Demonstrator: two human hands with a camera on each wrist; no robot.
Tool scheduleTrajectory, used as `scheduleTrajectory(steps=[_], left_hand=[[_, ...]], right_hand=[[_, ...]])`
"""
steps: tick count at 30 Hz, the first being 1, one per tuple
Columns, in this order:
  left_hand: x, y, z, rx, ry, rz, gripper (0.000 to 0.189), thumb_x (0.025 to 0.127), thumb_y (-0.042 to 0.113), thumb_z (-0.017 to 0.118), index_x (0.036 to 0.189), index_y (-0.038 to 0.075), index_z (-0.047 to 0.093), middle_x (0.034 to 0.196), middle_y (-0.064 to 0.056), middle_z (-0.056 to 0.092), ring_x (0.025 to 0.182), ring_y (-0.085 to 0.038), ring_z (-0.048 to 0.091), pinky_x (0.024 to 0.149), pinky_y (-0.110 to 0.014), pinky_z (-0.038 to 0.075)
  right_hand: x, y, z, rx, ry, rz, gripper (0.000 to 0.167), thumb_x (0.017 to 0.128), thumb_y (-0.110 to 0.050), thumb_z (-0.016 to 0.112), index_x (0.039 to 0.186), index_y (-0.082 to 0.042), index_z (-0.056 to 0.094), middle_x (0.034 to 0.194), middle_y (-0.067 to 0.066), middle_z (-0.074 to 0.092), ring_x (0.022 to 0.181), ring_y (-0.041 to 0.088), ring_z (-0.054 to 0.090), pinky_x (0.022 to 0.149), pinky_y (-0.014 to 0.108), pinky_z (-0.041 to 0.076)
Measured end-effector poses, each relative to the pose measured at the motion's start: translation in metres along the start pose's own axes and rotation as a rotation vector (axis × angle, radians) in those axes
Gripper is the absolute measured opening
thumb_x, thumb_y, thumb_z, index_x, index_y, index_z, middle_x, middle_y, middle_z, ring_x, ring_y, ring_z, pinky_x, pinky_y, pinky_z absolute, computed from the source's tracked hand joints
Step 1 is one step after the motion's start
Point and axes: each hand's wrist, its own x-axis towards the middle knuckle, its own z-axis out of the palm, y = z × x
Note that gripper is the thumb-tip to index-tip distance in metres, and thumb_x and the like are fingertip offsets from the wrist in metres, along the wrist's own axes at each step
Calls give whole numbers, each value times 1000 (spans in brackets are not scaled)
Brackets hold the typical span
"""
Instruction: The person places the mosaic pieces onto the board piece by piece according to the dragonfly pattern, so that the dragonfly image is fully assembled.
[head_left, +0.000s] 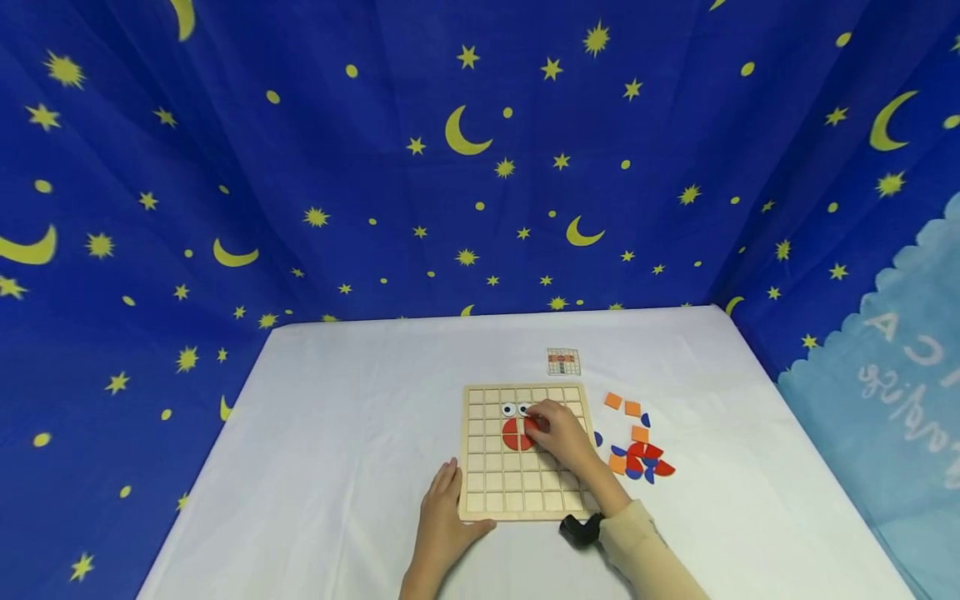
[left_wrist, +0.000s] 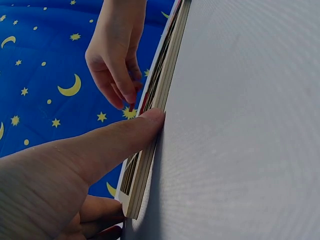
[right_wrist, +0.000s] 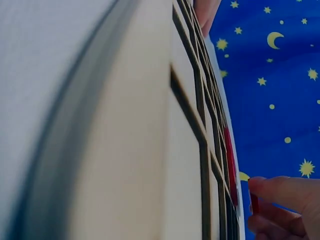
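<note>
A wooden grid board point(head_left: 483, 483) lies on the white table. Two white eye pieces point(head_left: 508, 410) and red quarter-circle pieces point(head_left: 511, 442) sit in its cells. Over the board, my right hand point(head_left: 558, 432) pinches a red piece point(left_wrist: 131, 107) between thumb and fingers; the right wrist view also shows its thin edge. My left hand point(head_left: 442, 521) rests at the board's front left corner, thumb along the front edge and straight fingers along the left side. In the left wrist view its thumb point(left_wrist: 120, 145) presses the board's edge.
Right of the board lie loose orange squares point(head_left: 633, 409), blue half-round pieces point(head_left: 647, 420) and a pile of red pieces point(head_left: 665, 468). A small pattern card point(head_left: 563, 362) lies behind the board. A black object point(head_left: 579, 531) is at the right wrist. Blue starry cloth point(head_left: 375, 167) surrounds the table.
</note>
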Motion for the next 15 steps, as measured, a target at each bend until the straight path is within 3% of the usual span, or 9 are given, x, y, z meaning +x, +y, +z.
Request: scheduleTrajectory(steps=[8, 15], left_hand=[[0, 1, -1, 0, -7, -12, 96, 57, 28, 89, 131, -16, 46, 143, -27, 43, 136, -42, 37, 107, -60, 33], [0, 0, 0, -2, -5, -13, 96, 57, 29, 89, 131, -15, 47, 144, -27, 43, 136, -42, 37, 107, -61, 33]], right_hand=[[1, 0, 6, -16, -5, -6, 25, 79, -7, 74, 104, -4, 70, 102, 9, 69, 91, 21, 65, 78, 38, 54], [3, 0, 9, -16, -14, -3, 24, 79, -4, 72, 102, -4, 70, 99, 8, 69, 88, 20, 64, 75, 35, 54]])
